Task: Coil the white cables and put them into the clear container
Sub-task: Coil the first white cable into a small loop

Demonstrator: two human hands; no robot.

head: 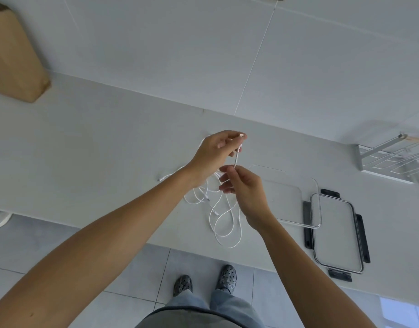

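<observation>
Both hands, left hand [218, 150] and right hand [245, 188], pinch one white cable [237, 157], apparently taut between them.

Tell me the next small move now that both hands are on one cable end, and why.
Probably start the first loop: keep the left hand pinching the connector end and let the right hand slide down the white cable and bring it back up. The rest lies loose and tangled on the counter, nothing is coiled, and the clear container holds no cable.
</observation>
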